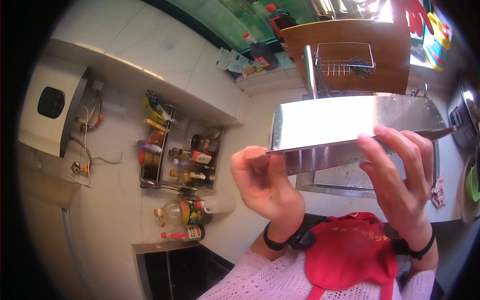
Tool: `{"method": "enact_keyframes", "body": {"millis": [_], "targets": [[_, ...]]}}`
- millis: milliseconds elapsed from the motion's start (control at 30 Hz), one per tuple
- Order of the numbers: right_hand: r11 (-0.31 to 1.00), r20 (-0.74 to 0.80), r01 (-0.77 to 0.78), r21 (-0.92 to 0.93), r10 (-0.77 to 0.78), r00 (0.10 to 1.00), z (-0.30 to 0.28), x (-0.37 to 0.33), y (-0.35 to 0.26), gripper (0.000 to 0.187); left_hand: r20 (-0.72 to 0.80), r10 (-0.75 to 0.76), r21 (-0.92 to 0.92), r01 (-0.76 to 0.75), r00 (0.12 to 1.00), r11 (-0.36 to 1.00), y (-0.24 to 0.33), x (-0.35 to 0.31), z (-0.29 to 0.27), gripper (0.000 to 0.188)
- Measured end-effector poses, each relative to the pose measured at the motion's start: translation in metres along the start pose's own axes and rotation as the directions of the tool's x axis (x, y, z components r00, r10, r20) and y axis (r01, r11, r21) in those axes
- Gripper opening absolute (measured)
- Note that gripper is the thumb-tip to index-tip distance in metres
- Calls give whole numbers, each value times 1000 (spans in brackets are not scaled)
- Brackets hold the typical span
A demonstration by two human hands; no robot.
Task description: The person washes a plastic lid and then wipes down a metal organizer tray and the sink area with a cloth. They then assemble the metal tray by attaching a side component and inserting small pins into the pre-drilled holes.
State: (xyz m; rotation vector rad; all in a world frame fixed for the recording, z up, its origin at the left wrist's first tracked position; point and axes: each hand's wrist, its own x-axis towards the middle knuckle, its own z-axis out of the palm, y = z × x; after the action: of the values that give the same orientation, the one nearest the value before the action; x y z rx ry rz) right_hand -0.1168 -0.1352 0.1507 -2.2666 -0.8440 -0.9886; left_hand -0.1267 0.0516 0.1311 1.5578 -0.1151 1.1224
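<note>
A wide steel cleaver blade (345, 122) is held up flat in front of the camera, shining in the light. My left hand (262, 185) pinches its left lower corner between thumb and fingers. My right hand (400, 175) grips the right end, fingers laid over the blade near the handle. Both wrists wear dark bands. Below them show a red apron (350, 252) and pink knitted sleeves (260, 282).
A steel sink (325, 185) lies behind the blade, with a wire rack (345, 62) and a wooden board (350, 50) beyond it. At left stands a rack of sauce bottles (185, 160), an oil bottle (180, 212) and a black hob (175, 270). A water heater (52, 107) hangs on the tiled wall.
</note>
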Motion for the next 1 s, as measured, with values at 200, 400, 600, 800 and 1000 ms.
{"method": "enact_keyframes", "body": {"millis": [200,400,600,800,1000], "targets": [[991,-40,47,-128,-53,998,-21,18,-1,51,-48,-121,-183,110,991,977,9,-2,3,18],[972,-27,182,-151,-188,982,-25,9,-3,47,-16,-24,-134,22,1000,991,1,-6,-11,18],[975,-12,161,-152,-165,986,-25,11,1,49,8,-40,-91,41,999,995,3,-3,-8,17],[956,-14,196,-218,-204,979,-23,-1,4,50,41,-32,118,26,999,993,17,-9,4,26],[992,-91,120,-34,-123,988,13,1,38,42,317,-239,237,167,918,957,2,0,6,44]]}}
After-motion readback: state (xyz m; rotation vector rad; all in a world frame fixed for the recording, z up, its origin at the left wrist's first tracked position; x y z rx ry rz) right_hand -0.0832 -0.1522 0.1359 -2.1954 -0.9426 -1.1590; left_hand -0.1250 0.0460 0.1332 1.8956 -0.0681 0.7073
